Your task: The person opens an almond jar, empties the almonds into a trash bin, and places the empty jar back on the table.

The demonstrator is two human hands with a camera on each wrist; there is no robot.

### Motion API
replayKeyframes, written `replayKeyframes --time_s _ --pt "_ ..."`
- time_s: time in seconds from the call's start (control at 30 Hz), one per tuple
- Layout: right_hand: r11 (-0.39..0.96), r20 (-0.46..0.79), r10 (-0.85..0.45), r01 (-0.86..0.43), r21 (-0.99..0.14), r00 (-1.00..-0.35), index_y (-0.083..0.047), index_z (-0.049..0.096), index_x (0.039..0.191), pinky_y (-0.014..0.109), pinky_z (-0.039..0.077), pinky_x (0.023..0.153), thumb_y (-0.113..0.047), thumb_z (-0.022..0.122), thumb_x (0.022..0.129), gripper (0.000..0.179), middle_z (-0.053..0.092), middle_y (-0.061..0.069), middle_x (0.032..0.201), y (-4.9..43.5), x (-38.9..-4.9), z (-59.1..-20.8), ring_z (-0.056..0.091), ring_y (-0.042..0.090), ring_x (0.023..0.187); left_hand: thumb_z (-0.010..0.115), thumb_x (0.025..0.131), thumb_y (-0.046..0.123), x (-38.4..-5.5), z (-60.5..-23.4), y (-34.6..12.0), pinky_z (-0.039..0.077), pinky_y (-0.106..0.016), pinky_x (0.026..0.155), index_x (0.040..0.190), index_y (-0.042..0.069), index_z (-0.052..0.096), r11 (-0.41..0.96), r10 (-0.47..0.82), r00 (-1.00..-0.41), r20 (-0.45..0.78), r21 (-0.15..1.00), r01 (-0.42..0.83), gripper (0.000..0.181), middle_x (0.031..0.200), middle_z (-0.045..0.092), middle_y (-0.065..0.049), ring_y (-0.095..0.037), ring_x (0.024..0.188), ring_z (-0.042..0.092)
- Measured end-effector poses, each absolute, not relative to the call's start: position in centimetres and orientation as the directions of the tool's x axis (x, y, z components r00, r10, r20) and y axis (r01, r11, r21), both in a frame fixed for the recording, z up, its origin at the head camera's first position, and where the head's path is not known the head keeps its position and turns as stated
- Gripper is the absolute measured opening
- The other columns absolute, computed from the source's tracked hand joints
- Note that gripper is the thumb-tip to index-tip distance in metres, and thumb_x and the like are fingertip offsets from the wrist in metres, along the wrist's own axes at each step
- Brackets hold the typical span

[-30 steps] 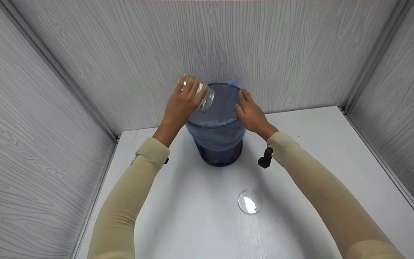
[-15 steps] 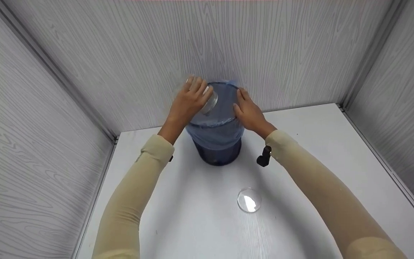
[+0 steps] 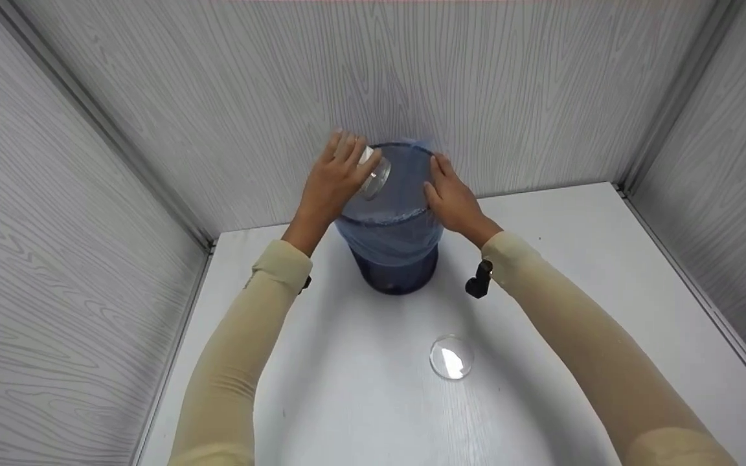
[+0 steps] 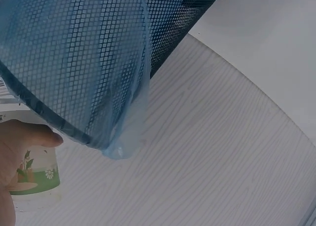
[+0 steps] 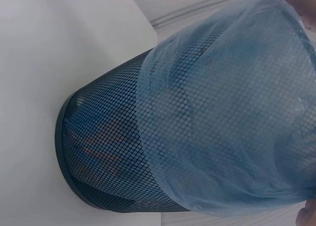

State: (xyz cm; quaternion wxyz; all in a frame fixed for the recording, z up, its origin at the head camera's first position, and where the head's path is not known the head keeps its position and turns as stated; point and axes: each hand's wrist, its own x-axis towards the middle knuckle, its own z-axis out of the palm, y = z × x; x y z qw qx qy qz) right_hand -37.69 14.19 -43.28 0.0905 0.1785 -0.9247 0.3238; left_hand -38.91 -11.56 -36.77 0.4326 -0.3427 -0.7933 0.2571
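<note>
A dark mesh wastebasket (image 3: 399, 279) stands against the back wall, lined with a blue plastic bag (image 3: 389, 244) folded down over its rim. My left hand (image 3: 334, 178) grips a clear jar (image 3: 377, 178), tilted with its open end toward the basket's mouth at the left of the rim. Green and flower prints show on the jar (image 4: 35, 179) in the left wrist view. On the other side, my right hand (image 3: 456, 204) holds the rim through the bag, thumb over the opening. Reddish shapes show dimly through the mesh (image 5: 103, 142) in the right wrist view.
A round clear lid (image 3: 451, 358) lies on the white table (image 3: 360, 388), in front of the basket and slightly right. Wood-patterned panels rise at the back (image 3: 250, 97), left and right of the table.
The left hand has shifted slightly right with the jar, its open end now a little farther over the basket's mouth. The right hand keeps its hold on the rim.
</note>
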Motion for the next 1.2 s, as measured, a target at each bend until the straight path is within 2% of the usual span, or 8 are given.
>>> replayKeyframes --time_s 0.1,0.27,0.47,0.6,0.7,0.83,1.07,1.2 --pt "0.725 0.279 -0.268 -0.384 -0.572 -0.922 0.001 0.008 0.16 0.044 0.018 0.124 -0.035 0.027 0.108 0.066 0.005 0.016 0.169 14.2 -37.6 -43.4 0.009 0.027 0.155 0.065 0.094 -0.006 -39.0 -36.9 -11.9 0.034 -0.048 0.117 0.14 0.018 0.054 0.623 0.778 -0.37 0.507 -0.698 0.353 0.053 0.135 0.057 -0.015 -0.033 0.128 0.052" --pt "0.722 0.281 -0.265 -0.383 -0.576 -0.922 0.0 0.009 0.161 0.044 0.017 0.124 -0.036 0.027 0.109 0.066 0.006 0.016 0.169 14.1 -37.4 -43.4 0.008 0.027 0.155 0.07 0.093 0.003 -38.8 -37.0 -12.2 0.036 -0.051 0.114 0.141 0.016 0.054 0.683 0.729 -0.391 0.562 -0.641 0.351 0.052 0.133 0.058 -0.017 -0.034 0.126 0.052" --pt "0.718 0.286 -0.262 -0.384 -0.58 -0.922 0.0 0.009 0.161 0.045 0.017 0.124 -0.036 0.028 0.109 0.066 0.007 0.016 0.169 14.4 -37.2 -43.4 0.009 0.027 0.155 0.064 0.096 -0.001 -38.1 -37.1 -11.8 0.036 -0.049 0.115 0.14 0.018 0.054 0.627 0.772 -0.39 0.501 -0.699 0.344 0.049 0.133 0.058 -0.014 -0.031 0.126 0.053" --pt "0.721 0.287 -0.261 -0.384 -0.576 -0.922 0.001 0.009 0.16 0.045 0.017 0.124 -0.035 0.027 0.109 0.066 0.007 0.015 0.169 14.6 -37.1 -43.3 0.009 0.027 0.155 0.062 0.097 -0.001 -37.9 -37.1 -11.1 0.036 -0.05 0.115 0.141 0.018 0.054 0.625 0.776 -0.379 0.505 -0.698 0.349 0.049 0.134 0.058 -0.014 -0.032 0.126 0.053" --pt "0.722 0.288 -0.261 -0.384 -0.576 -0.922 0.001 0.009 0.16 0.044 0.017 0.124 -0.036 0.027 0.109 0.066 0.006 0.016 0.169 14.6 -37.0 -43.2 0.009 0.027 0.155 0.06 0.098 -0.003 -37.9 -37.0 -10.6 0.035 -0.049 0.116 0.14 0.019 0.054 0.591 0.799 -0.355 0.485 -0.742 0.316 0.048 0.135 0.058 -0.013 -0.03 0.127 0.053" --pt "0.721 0.284 -0.259 -0.381 -0.579 -0.923 0.001 0.009 0.16 0.044 0.017 0.124 -0.036 0.026 0.109 0.066 0.006 0.017 0.169 14.8 -36.8 -43.3 0.008 0.027 0.155 0.062 0.096 -0.003 -37.8 -37.1 -10.4 0.034 -0.049 0.116 0.139 0.019 0.055 0.6 0.792 -0.36 0.493 -0.736 0.314 0.049 0.135 0.058 -0.013 -0.03 0.127 0.053" --pt "0.719 0.281 -0.258 -0.378 -0.583 -0.924 0.001 0.009 0.16 0.044 0.017 0.124 -0.038 0.027 0.108 0.067 0.005 0.014 0.169 14.9 -36.6 -43.1 0.008 0.026 0.155 0.057 0.097 -0.008 -37.8 -37.5 -10.6 0.037 -0.05 0.114 0.138 0.018 0.055 0.644 0.759 -0.363 0.541 -0.709 0.289 0.048 0.133 0.058 -0.014 -0.03 0.125 0.054" --pt "0.722 0.286 -0.258 -0.381 -0.578 -0.923 0.001 0.01 0.16 0.044 0.016 0.124 -0.037 0.027 0.109 0.067 0.007 0.016 0.169 14.9 -36.6 -43.1 0.01 0.027 0.155 0.065 0.093 -0.007 -37.6 -37.5 -10.6 0.036 -0.05 0.115 0.139 0.017 0.054 0.677 0.73 -0.391 0.561 -0.672 0.301 0.053 0.133 0.057 -0.015 -0.031 0.127 0.053"
